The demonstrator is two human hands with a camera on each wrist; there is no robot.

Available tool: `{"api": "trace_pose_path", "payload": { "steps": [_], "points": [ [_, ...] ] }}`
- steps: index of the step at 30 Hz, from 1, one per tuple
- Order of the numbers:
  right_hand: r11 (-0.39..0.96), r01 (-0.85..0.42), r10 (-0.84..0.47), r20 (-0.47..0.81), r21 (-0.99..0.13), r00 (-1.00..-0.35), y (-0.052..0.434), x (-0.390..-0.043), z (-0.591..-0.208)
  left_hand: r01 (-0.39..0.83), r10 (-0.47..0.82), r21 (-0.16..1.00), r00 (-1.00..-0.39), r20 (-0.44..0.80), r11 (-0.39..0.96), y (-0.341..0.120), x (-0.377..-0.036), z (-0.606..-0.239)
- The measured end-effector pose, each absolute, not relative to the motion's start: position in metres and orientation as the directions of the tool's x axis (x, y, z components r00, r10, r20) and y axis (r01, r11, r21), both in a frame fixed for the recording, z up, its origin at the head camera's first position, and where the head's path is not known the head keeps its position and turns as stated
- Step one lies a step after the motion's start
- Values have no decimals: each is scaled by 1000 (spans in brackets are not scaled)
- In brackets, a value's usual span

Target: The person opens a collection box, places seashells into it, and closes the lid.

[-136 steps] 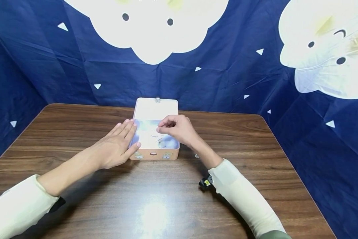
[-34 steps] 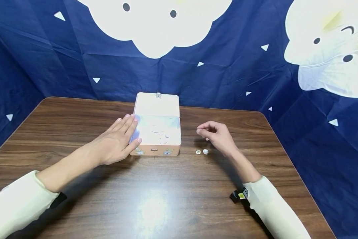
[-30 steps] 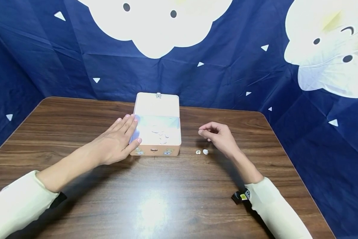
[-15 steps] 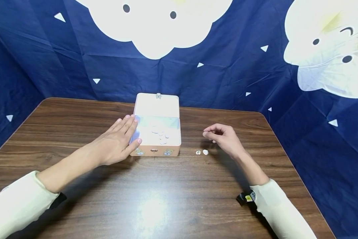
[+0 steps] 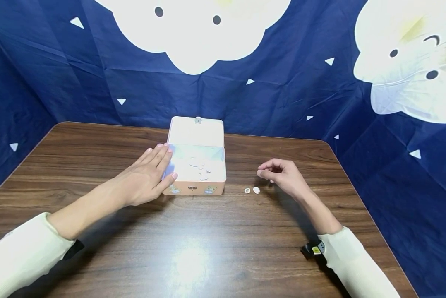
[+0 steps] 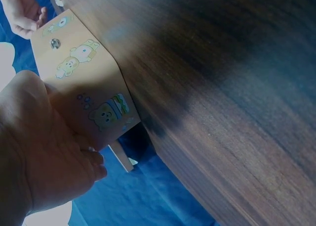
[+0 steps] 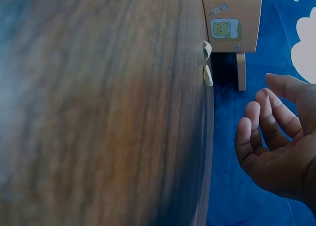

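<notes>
Right grip hangs loosely curled, holding nothing, just beside two shells; left hand lies flat, bracing the tin. I'd set shells down gently.

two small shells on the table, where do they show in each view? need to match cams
Head: shells right of centre, between the tin box and the right hand.
Left wrist: too small to tell; tin box upper left.
Right wrist: shells upper right of centre, on the table's edge line, just below the box.
Shared landmark: the tin box's bear pictures.
</notes>
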State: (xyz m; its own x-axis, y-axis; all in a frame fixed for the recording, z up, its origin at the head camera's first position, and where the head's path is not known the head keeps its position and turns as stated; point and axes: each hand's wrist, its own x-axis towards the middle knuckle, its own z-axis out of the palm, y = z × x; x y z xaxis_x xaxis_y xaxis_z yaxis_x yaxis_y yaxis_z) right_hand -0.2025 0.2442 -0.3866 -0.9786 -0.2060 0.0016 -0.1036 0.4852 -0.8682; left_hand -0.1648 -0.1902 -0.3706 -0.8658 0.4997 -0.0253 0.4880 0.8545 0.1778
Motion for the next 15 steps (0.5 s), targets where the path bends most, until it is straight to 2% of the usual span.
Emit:
{"api": "trace_pose_path", "payload": {
  "steps": [15],
  "points": [
    [509, -84, -263, -62, -857, -963, 251, -197, -389, 494, 505, 174, -863, -22, 852, -190, -164, -370]
  ]
}}
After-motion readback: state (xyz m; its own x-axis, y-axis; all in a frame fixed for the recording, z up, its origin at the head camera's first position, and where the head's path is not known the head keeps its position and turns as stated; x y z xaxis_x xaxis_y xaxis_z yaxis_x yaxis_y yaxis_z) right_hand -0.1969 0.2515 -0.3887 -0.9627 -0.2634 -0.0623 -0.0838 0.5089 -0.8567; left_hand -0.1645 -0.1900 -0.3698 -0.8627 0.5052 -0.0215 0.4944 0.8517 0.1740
